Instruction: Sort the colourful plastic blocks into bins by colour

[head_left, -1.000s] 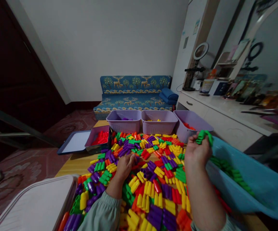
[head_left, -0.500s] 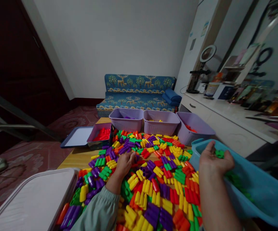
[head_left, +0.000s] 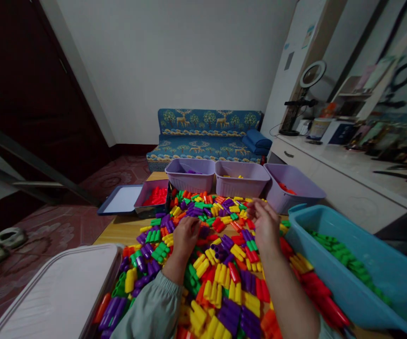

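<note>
Plastic building blocks shaped like joined tubes, in red, yellow, green, purple and orange, cover the wooden table (head_left: 132, 225). My left hand (head_left: 186, 231) is low over the middle of the pile with its fingers curled together; whatever they hold is hidden. Beside its fingertips lie purple blocks (head_left: 205, 230) and red ones. My right hand (head_left: 266, 225) is above the right side of the pile, its fingers loosely bent and apart, with nothing seen in it. Right of it stands a light blue bin (head_left: 351, 226) with green blocks (head_left: 346, 256) inside.
Three lilac bins along the back hold purple blocks (head_left: 192, 172), yellow blocks (head_left: 240, 177) and red blocks (head_left: 286, 188). A dark-rimmed box (head_left: 141, 203) with red blocks stands at the back left, beside a blue-edged lid (head_left: 122, 200). A white lid (head_left: 65, 287) is at the front left.
My right hand has moved left from over the blue bin to above the pile, and the green block has left its palm. My left hand stays over the same spot.
</note>
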`<state>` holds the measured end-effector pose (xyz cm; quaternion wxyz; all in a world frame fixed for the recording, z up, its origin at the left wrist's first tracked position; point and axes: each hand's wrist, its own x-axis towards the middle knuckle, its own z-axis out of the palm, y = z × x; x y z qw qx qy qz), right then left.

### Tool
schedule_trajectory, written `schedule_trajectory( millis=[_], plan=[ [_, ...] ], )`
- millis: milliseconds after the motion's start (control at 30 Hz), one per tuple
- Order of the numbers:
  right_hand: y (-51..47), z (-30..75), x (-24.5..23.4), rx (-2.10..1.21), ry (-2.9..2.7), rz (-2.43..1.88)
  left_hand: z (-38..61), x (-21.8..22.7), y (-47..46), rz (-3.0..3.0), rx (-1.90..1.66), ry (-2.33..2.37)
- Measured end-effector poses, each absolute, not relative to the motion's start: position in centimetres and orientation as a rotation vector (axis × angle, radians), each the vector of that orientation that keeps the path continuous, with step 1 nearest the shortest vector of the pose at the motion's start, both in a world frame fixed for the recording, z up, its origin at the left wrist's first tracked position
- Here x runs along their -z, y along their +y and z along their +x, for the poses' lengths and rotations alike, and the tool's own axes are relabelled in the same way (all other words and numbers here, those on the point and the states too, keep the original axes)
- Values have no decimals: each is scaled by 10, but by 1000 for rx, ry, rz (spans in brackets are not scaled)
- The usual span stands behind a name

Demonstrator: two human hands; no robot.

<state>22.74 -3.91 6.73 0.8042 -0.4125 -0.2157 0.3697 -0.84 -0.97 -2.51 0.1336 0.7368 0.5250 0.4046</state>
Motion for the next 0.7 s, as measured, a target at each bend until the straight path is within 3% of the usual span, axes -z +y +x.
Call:
schedule_trajectory(
  millis=[167, 333, 700],
  plan=[
    [-17, 186, -30, -887, -1237, -1333, -12, 25, -12, 2130, -1145, 1739],
    [-15, 168, -8, -481, -1939, -1703, -12, 25, -14, 2212, -987, 1771],
    [-18, 166, 0, -213, -2024, -2003, -8, 24, -14, 2188, -886, 1694]
  ],
)
